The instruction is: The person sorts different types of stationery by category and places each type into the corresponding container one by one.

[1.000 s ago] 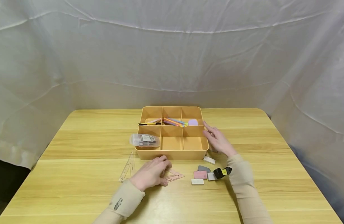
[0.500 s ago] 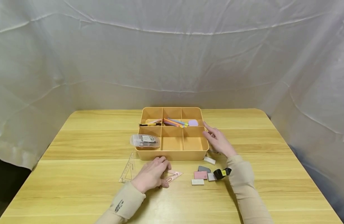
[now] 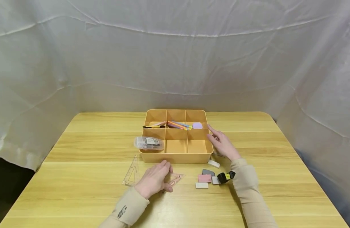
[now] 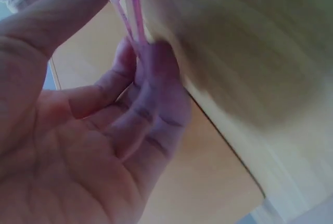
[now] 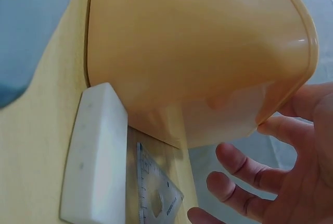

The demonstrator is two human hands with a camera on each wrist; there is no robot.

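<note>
My left hand pinches a pinkish clear set square between thumb and fingers, just in front of the orange divided organizer box. In the left wrist view the set square stands on edge by the fingertips. My right hand touches the box's right rim with its upper fingers; in the right wrist view the other fingers hang loosely apart. A second clear set square lies left of my left hand. Part of another clear set square shows beside the box, near a white eraser.
A clear plastic case sits in the front left compartment and overhangs the rim. Colored pens and a lilac piece are in the back row. Several erasers, including a pink one, lie near my right wrist.
The set square in my left hand has turned and tilted a little, its far tip shifting left and away from me. My right hand keeps its place at the box rim.
</note>
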